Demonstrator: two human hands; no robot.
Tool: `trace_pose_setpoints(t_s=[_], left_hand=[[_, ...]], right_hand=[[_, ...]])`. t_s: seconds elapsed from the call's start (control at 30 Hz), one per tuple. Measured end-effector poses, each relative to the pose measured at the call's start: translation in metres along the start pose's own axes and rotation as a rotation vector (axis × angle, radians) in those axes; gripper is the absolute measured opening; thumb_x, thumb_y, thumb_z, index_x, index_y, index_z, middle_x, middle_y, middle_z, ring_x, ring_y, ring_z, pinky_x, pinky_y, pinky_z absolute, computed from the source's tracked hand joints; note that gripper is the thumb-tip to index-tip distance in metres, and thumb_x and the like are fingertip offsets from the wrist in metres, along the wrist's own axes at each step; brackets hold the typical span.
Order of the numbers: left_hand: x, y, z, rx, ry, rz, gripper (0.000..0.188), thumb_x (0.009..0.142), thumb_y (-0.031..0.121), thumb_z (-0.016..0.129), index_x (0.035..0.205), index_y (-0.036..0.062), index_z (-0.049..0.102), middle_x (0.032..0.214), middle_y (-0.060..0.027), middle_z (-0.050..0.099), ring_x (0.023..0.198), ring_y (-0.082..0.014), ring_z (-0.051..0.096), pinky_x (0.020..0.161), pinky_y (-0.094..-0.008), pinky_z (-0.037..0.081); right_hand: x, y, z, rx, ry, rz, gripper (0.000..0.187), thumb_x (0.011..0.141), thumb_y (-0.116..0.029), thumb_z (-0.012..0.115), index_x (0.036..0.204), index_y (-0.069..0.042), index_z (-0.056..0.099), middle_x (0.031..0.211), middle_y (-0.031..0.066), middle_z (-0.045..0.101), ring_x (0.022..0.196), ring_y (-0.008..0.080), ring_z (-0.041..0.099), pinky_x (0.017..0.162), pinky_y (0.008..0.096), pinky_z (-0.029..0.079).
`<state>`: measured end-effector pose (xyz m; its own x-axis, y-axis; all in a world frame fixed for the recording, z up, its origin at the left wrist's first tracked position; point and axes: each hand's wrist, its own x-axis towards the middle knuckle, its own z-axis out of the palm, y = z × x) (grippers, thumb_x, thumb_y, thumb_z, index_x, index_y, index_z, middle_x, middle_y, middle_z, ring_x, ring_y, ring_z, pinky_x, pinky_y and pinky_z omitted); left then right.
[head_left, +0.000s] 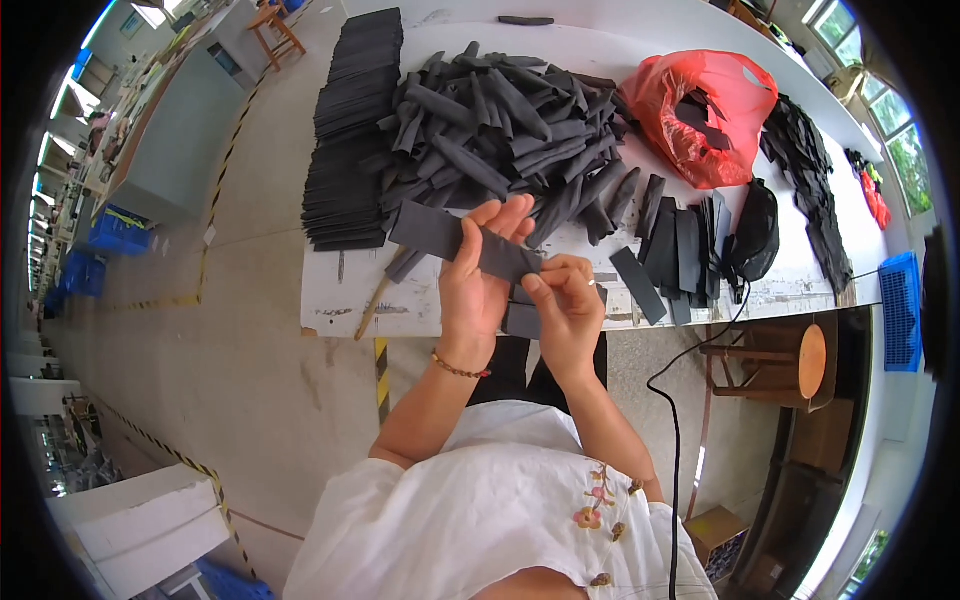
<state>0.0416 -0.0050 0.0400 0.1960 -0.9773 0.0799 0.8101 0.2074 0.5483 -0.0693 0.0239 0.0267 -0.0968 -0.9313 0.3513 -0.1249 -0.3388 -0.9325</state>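
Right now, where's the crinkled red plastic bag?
Head view, upper right: the red bag sits on the white table, just right of the heap of curled black strips.

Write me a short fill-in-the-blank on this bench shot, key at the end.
1. The left hand has its thumb across the dark strip, while one end is pinched by the ____ hand.
2. A beaded bracelet circles the ____ wrist.
3. The loose heap lies between the neat stack and the ____ plastic bag.
4. The top of the table is coloured ____.

Missing words: right; left; red; white.
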Motion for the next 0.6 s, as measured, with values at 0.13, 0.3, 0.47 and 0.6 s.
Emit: trace_pose_setpoints(t_s=[0.13,0.3,0.47,0.6], left_hand=[[-0.004,-0.010,-0.010,-0.105,-0.109,-0.091,0.033,0.099,0.032,0.049,0.115,0.0044,0.056,0.121,-0.0168,0.062,0.128,-0.0321,0.048,0.108,-0.0453,0.037],[-0.004,-0.016,-0.011,-0.077,-0.180,-0.151,0.036,0.099,0.036,0.049,0.115,0.0055,0.057,0.123,-0.0158,0.061,0.130,-0.0298,0.046,0.107,-0.0451,0.037],[-0.002,-0.010,-0.025,0.096,0.069,-0.151,0.057,0.097,0.053,0.043,0.134,0.0092,0.040,0.146,-0.0115,0.037,0.129,-0.0268,0.043,0.102,-0.0481,0.042],[-0.013,-0.005,-0.041,0.175,0.287,-0.272,0.040,0.096,0.036,0.056,0.115,0.0007,0.054,0.117,-0.0133,0.058,0.107,-0.0222,0.058,0.088,-0.0394,0.051]], right_hand=[[0.002,-0.012,-0.021,0.340,-0.064,0.518,0.017,0.088,-0.012,0.068,0.082,0.001,0.060,0.097,0.0061,0.060,0.081,0.0122,0.055,0.072,0.0263,0.048],[0.010,0.005,-0.015,0.596,-0.091,0.504,0.017,0.092,-0.014,0.064,0.089,0.003,0.064,0.085,0.0017,0.061,0.072,0.0088,0.052,0.069,0.0244,0.044],[0.010,0.001,-0.036,-0.181,0.060,-0.260,0.013,0.079,0.003,0.072,0.090,-0.001,0.066,0.084,0.0067,0.061,0.073,0.0170,0.058,0.064,0.0264,0.046],[0.024,0.013,-0.061,-0.463,-0.166,-0.781,0.034,0.062,0.002,0.079,0.093,-0.004,0.069,0.094,0.0045,0.064,0.076,0.0236,0.060,0.064,0.0327,0.050]])
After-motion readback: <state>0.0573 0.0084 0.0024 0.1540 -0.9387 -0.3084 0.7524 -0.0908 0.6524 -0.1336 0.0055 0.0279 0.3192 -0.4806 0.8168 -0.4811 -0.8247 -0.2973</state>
